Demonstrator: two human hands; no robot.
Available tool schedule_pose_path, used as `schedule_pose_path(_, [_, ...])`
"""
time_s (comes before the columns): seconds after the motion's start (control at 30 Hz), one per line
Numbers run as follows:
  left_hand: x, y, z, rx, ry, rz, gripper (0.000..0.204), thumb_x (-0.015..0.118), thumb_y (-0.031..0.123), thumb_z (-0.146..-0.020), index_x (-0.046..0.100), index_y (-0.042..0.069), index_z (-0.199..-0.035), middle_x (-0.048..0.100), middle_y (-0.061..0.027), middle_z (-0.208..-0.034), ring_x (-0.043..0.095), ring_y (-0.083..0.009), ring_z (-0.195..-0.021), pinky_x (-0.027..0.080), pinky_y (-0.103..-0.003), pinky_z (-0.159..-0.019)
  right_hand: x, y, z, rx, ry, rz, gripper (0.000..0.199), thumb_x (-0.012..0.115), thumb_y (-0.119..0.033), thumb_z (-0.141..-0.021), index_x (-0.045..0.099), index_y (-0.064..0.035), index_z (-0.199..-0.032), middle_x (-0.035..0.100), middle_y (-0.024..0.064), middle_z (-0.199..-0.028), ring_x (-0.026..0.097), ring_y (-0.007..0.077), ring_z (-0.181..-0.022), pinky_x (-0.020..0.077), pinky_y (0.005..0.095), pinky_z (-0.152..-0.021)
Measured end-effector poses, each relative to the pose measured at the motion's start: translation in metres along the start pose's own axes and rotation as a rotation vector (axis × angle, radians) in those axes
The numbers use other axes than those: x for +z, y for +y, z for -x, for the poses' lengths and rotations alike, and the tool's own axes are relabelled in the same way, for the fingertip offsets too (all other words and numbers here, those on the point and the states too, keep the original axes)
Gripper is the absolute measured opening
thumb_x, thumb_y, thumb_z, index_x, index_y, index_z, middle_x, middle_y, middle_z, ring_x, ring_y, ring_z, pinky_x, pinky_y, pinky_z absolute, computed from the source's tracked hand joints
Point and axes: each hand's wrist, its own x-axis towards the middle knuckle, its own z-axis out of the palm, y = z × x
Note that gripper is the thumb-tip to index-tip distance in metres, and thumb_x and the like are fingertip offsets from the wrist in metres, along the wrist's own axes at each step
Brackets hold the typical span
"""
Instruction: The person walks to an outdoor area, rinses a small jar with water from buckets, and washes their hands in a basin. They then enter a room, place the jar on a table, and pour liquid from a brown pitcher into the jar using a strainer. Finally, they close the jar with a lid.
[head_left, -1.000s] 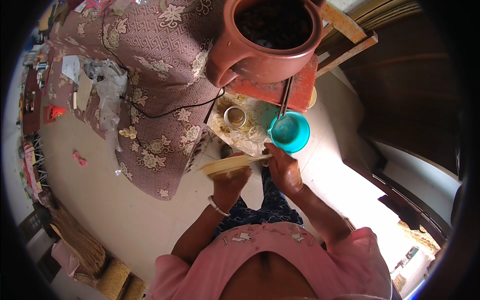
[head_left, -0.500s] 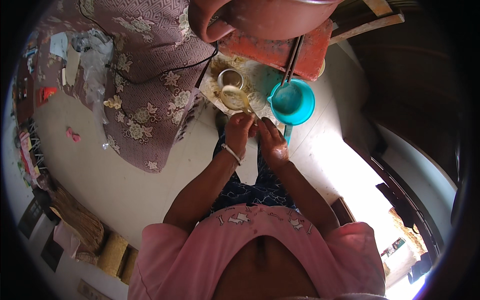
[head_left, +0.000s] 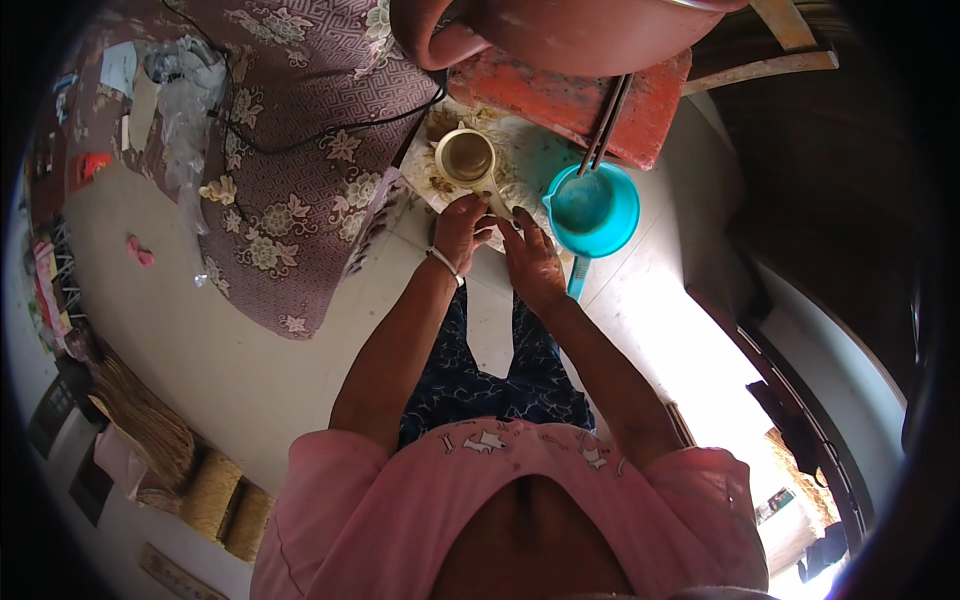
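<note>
Both hands at the handle of a cream plastic scoop cup over a littered floor patch.

The cream plastic scoop cup [head_left: 467, 157] holds brownish residue. Left hand [head_left: 460, 228] closes its fingers on the cup's handle; right hand [head_left: 530, 262] touches the handle tip, fingers narrow, grip unclear. Just right, a round turquoise plastic dipper [head_left: 592, 209] contains two dark sticks [head_left: 603, 125]. Behind stand a large brown clay pot [head_left: 560, 30] and a red slab [head_left: 590, 105]. A maroon flowered cloth [head_left: 290, 150] lies left.

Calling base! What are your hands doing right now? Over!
Left hand and right hand both at the cream scoop's handle, exact grip unclear. Cream scoop upright on the littered tray. Teal bowl with sticks beside it.
</note>
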Motion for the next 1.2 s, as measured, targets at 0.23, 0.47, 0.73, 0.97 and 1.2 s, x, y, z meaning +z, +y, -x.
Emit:
schedule_pose_path(0.23, [-0.006,-0.008,-0.008,0.006,0.095,-0.029,0.025,0.068,0.032,-0.086,0.063,0.012,-0.101,0.063,0.003,-0.084,0.062,-0.0087,-0.074,0.047,-0.022,-0.065,-0.007,0.005,0.002,0.094,-0.058,0.122,0.05,0.06,-0.01,-0.083,0.047,-0.0128,-0.131,0.042,0.0166,-0.134,0.05,0.0354,-0.116,0.0438,0.0453,-0.097])
schedule_pose_path(0.47, [-0.002,0.002,0.003,-0.019,0.11,-0.108,0.035,0.068,0.028,-0.088,0.06,0.007,-0.115,0.064,0.0011,-0.083,0.062,-0.009,-0.071,0.051,-0.023,-0.066,-0.075,-0.014,-0.006,0.029,0.058,0.014,0.047,0.063,-0.003,-0.08,0.054,-0.0081,-0.125,0.044,0.0182,-0.134,0.049,0.0371,-0.118,0.0439,0.0451,-0.097])
schedule_pose_path(0.73, [-0.013,0.027,0.038,0.055,0.247,-0.28,0.038,0.068,0.026,-0.086,0.058,0.005,-0.117,0.063,-0.0015,-0.087,0.063,-0.0107,-0.069,0.05,-0.024,-0.061,-0.201,-0.071,-0.058,-0.298,0.469,0.065,0.043,0.065,0.005,-0.072,0.06,-0.005,-0.113,0.054,0.0208,-0.121,0.055,0.0369,-0.105,0.0452,0.0432,-0.088])
schedule_pose_path(0.97, [0.046,0.147,0.059,0.918,0.13,-0.443,0.04,0.069,0.015,-0.086,0.053,0.001,-0.12,0.061,-0.0131,-0.107,0.062,-0.0195,-0.094,0.051,-0.029,-0.078,-0.288,-0.112,-0.138,-0.576,0.637,0.348,0.046,0.072,-0.006,-0.069,0.062,-0.008,-0.114,0.053,0.0189,-0.123,0.052,0.0378,-0.112,0.042,0.0446,-0.091])
schedule_pose_path(1.2, [0.066,0.204,0.002,1.205,0.028,-0.993,0.033,0.068,0.017,-0.081,0.059,0.005,-0.11,0.061,-0.0182,-0.105,0.061,-0.0343,-0.094,0.051,-0.041,-0.079,-0.287,-0.13,-0.218,-0.752,0.332,0.701,0.056,0.075,-0.021,-0.067,0.056,-0.0173,-0.12,0.053,0.0117,-0.127,0.05,0.031,-0.12,0.0382,0.0452,-0.1])
